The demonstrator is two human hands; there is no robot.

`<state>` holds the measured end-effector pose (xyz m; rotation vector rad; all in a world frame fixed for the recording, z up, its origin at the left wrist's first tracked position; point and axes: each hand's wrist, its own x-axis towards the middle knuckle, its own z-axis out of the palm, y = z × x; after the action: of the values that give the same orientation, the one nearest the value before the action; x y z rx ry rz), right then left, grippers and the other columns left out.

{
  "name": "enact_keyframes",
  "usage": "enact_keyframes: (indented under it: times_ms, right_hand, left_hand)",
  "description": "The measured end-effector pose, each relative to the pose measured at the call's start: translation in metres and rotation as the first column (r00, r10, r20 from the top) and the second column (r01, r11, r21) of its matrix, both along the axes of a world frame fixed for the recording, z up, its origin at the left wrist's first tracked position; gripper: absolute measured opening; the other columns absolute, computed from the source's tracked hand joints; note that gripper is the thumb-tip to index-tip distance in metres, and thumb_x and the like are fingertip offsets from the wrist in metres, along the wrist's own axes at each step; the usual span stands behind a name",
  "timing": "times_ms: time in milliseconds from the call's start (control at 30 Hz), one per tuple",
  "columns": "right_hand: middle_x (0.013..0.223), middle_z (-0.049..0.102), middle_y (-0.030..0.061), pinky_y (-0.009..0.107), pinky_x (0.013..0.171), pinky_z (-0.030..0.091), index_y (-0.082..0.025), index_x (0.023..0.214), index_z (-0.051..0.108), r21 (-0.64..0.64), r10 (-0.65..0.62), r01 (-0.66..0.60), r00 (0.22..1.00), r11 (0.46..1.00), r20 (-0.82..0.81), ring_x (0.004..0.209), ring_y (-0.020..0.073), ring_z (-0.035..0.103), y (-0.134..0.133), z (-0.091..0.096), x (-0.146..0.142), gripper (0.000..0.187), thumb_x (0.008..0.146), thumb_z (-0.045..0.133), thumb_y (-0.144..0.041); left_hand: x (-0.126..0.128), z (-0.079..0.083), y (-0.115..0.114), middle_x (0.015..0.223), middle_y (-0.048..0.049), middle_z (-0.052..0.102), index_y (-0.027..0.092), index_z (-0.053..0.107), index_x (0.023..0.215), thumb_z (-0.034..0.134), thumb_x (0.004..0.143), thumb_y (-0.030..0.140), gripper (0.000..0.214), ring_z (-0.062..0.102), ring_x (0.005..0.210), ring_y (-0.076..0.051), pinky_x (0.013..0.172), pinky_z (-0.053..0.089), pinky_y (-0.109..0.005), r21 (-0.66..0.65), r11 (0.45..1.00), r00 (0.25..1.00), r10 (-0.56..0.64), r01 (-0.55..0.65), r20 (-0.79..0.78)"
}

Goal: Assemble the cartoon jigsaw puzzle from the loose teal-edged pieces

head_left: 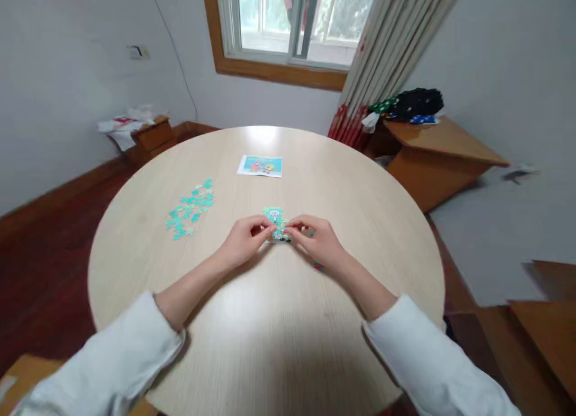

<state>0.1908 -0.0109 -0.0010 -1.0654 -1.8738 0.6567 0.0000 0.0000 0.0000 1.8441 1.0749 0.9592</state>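
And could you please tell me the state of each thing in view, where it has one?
Partial puzzle: partly joined
Left hand: thumb and finger together at the puzzle, grip unclear
Right hand: the same, at its other side
Loose pieces: scattered, unjoined
Picture sheet: lying picture side up
Curtain: gathered beside the window
Window: open or shut, cannot tell

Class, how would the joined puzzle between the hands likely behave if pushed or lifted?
The puzzle lies flat, so it probably won't roll or tip. Small loose pieces nearby suggest it's pieced together, so lifting one edge might break it apart.
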Motion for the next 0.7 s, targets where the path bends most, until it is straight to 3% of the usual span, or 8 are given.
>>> enact_keyframes:
  times_ms: [700]
  right_hand:
    - [0.076,0.069,0.0022,0.025,0.064,0.043,-0.019,0.079,0.068,0.007,-0.002,0.002,1.0,1.0,0.029,0.067,0.0123,0.059,-0.002,0.0032,-0.0001,0.01,0.082,0.059,-0.021]
  left_hand:
    - [-0.0018,-0.0008,0.0001,0.063,-0.0012,0.06,0.014,0.066,0.073,0.059,0.078,0.035,0.023,0.046,0.057,-0.01,0.055,0.035,-0.023,0.007,1.0,1.0,-0.002,0.002,0.024]
